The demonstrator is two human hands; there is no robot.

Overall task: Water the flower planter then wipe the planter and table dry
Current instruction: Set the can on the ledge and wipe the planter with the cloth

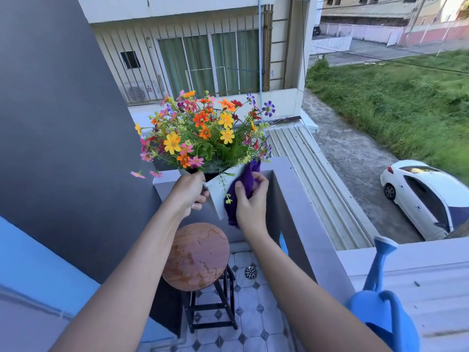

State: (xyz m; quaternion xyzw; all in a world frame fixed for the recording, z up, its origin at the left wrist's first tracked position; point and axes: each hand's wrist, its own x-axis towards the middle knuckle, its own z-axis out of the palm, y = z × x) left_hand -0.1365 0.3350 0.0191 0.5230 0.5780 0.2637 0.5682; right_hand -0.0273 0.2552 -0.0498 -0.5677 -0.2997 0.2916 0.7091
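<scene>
A white square planter [218,196] full of orange, yellow, pink and purple flowers [203,130] is held up in the air above the table. My left hand [189,192] grips its left rim and side. My right hand [250,199] presses a purple cloth [245,184] against the planter's right face. Below them stands a small round wooden table [196,256] on black legs, its top streaked with water. A blue watering can [380,311] rests on the ledge at the lower right.
A grey balcony wall [291,212] runs from the planter toward the lower right. A dark grey wall [63,135] rises on the left. The tiled floor [253,321] has a round drain [250,272]. Far below are a white car [429,199] and grass.
</scene>
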